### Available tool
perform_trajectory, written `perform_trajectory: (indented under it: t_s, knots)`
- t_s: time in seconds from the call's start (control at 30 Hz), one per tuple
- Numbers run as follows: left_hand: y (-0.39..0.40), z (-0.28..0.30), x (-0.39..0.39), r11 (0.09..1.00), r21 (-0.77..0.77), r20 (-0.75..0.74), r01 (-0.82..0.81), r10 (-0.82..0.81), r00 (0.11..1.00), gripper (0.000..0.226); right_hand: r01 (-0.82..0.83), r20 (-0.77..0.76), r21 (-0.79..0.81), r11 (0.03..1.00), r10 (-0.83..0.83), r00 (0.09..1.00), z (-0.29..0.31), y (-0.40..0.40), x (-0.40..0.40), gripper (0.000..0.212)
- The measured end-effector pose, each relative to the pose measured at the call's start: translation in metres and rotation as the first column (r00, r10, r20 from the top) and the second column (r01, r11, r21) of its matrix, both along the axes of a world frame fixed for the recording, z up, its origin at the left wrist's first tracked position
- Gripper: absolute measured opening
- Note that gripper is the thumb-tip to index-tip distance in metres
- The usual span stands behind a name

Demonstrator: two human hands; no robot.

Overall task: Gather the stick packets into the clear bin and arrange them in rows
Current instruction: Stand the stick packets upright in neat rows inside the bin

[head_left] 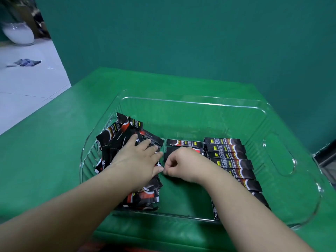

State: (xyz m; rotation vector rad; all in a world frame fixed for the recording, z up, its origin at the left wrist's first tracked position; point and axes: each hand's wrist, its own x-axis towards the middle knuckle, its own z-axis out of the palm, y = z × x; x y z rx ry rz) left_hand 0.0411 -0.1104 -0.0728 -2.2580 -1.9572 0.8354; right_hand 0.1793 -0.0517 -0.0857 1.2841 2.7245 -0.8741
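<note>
A clear plastic bin (pixel 190 101) sits on the green table. At its left lies a loose heap of black and red stick packets (pixel 120 131). My left hand (pixel 138 159) lies flat on that heap with fingers straight. Along the right side of the bin a neat row of packets (pixel 229 155) lies stacked edge to edge. In the middle, two packets (pixel 183 143) start a second row. My right hand (pixel 183 164) is curled over the lower of them, and its fingertips pinch that packet's left edge.
The green table (pixel 45 160) ends at the left, with white tiled floor (pixel 27 84), a white vase (pixel 18 34) and a cloth (pixel 27 62) beyond. A green wall stands behind. A dark object (pixel 325 159) shows at the right edge.
</note>
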Motion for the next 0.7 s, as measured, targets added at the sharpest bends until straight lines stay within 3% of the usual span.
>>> perform_trajectory:
  t_s: [0.23, 0.6, 0.7]
  knots:
    - [0.003, -0.004, -0.003, 0.998, 0.062, 0.081, -0.025, 0.02, 0.997, 0.053, 0.0, -0.033, -0.261, 0.965, -0.008, 0.999, 0.0, -0.009, -0.002, 0.016]
    - [0.002, -0.008, -0.004, 0.993, 0.114, 0.113, -0.037, 0.024, 0.993, 0.053, -0.036, 0.009, -0.218, 0.975, 0.039, 0.999, 0.0, -0.014, -0.009, 0.018]
    - [0.002, -0.009, -0.005, 0.991, 0.125, 0.124, -0.041, 0.026, 0.992, 0.053, 0.024, -0.023, -0.196, 0.98, -0.029, 0.999, 0.006, -0.01, -0.004, 0.019]
